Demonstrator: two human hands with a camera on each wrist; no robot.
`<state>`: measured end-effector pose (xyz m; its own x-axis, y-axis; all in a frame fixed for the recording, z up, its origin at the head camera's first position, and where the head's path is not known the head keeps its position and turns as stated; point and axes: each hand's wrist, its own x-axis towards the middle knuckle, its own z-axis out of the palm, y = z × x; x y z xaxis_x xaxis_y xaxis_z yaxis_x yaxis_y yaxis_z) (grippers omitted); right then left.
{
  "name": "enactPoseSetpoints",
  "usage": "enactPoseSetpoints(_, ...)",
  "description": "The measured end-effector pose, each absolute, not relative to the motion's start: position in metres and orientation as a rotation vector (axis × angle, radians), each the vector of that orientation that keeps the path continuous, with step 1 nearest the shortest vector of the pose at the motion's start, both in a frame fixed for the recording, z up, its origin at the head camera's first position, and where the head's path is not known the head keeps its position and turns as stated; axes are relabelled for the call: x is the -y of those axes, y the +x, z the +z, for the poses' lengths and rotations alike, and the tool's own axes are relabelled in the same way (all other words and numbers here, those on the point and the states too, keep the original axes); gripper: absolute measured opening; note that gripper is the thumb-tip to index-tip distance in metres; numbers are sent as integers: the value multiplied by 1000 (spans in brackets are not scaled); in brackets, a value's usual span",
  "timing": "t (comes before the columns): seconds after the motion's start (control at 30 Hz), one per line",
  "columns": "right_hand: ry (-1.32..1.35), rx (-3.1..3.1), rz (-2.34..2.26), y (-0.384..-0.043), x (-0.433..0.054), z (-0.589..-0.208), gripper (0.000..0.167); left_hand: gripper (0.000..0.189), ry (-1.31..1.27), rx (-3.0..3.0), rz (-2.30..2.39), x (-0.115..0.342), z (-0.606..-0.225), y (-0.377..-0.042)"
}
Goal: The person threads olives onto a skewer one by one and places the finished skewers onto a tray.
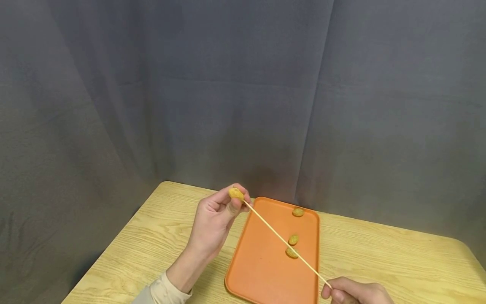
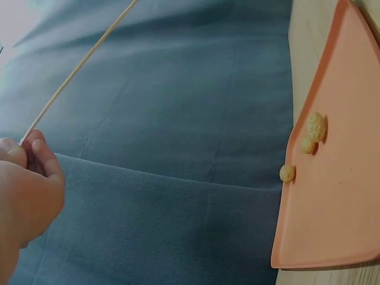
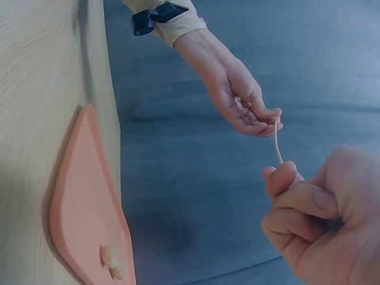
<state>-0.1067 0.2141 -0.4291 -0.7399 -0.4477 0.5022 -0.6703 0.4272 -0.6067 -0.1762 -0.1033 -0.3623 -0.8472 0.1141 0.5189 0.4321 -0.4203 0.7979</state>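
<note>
Left hand up high, thumb and fingers pinching a small golden-brown piece, and the thin stick meets it right there; how deep the tip sits, I can't tell. Right hand, lower and nearer, pinches the other end, fingers curled. Grips at both ends, probably to keep that slender length lined up and steady! Between and below the hands lies an orange tray, within easy reach of either, it seems, and likely there to keep loose pieces together: a close pair beneath the stick, a lone piece near the far edge. Under it all, the wooden bench; beyond the hands, a grey curtain.
</note>
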Motion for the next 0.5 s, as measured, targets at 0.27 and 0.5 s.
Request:
enactPoseSetpoints(0.27, 966, 2400, 1152, -108, -216, -428, 35, 15, -737, 1672, -2378, 103, -362, -175)
enactPoseSetpoints(0.5, 962, 2453, 1215, -108, -215, -430, 32, 13, -739, 1712, -2394, 102, -365, -175)
